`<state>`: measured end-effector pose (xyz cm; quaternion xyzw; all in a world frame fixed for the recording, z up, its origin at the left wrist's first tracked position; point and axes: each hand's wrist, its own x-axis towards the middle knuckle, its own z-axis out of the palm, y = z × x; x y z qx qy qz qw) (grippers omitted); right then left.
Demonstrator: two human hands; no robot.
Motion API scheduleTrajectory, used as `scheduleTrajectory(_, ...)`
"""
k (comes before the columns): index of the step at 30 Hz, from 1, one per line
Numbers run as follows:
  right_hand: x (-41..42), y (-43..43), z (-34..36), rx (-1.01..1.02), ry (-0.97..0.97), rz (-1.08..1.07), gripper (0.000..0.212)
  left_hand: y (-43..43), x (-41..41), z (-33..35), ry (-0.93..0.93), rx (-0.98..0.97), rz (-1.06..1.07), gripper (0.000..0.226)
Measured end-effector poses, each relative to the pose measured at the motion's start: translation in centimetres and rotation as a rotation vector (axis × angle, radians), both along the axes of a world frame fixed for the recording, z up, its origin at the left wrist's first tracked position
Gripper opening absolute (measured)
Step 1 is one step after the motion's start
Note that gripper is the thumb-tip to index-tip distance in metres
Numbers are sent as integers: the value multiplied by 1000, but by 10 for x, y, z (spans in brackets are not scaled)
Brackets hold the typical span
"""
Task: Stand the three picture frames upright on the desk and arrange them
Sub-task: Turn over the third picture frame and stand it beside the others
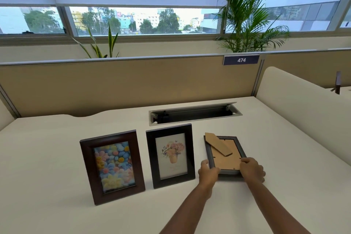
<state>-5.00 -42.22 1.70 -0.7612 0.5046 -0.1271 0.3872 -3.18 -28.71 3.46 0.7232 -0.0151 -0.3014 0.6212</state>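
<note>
Two frames stand upright on the cream desk (pixel 57 157): a brown wooden frame (pixel 112 166) with a colourful flower picture at the left, and a black frame (pixel 170 156) with a flower-vase print beside it. To their right a third, grey frame (pixel 224 156) lies face down, its brown cardboard back and easel stand (pixel 218 146) showing. My left hand (pixel 208 174) grips its near left corner. My right hand (pixel 251 170) grips its near right corner. The near edge of the frame looks slightly lifted.
An open cable tray (pixel 193 114) is recessed in the desk behind the frames. A beige partition (pixel 123 83) with a "474" label (pixel 241 60) runs along the back. A cream side divider (pixel 303 104) bounds the right. Plants stand behind the partition.
</note>
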Motion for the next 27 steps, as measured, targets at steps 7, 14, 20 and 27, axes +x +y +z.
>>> scheduleTrajectory(7, 4, -25, 24, 104, -316, -23, 27, -10, 1, 11, 205, -231, 144, 34)
scheduleTrajectory(14, -8, -46, 47, 426, -803, -77, 22, -15, 8, 53, 379, -402, 223, 29)
scheduleTrajectory(20, -26, -49, 40, 630, -1005, 120, 38, -9, 1, 74, 436, -511, 218, 11)
scheduleTrajectory(27, -27, -56, 26, 15, -746, 445, 26, 3, -5, 71, 402, -469, 116, 19)
